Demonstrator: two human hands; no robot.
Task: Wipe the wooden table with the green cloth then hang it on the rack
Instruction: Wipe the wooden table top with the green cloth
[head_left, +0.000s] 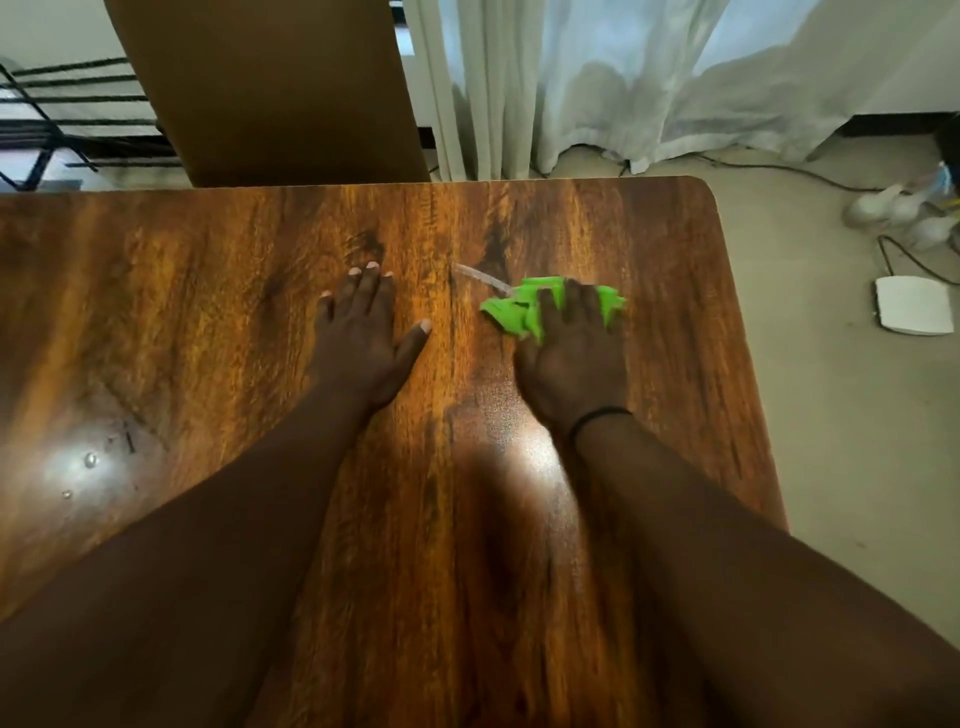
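A crumpled green cloth (511, 312) lies on the wooden table (208, 291), right of the middle. My right hand (571, 364) presses down on the cloth, fingers curled over it, a black band on the wrist. A thin wet streak runs from the cloth toward the far left. My left hand (363, 338) rests flat on the bare wood with fingers spread, holding nothing. A black wire rack (67, 124) stands on the floor beyond the table's far left corner.
A brown chair back (280, 88) stands against the far edge. White curtains (623, 78) hang behind. Right of the table, the floor holds cables, white shoes (883, 208) and a white box (911, 304). Water drops (91, 460) sit at near left.
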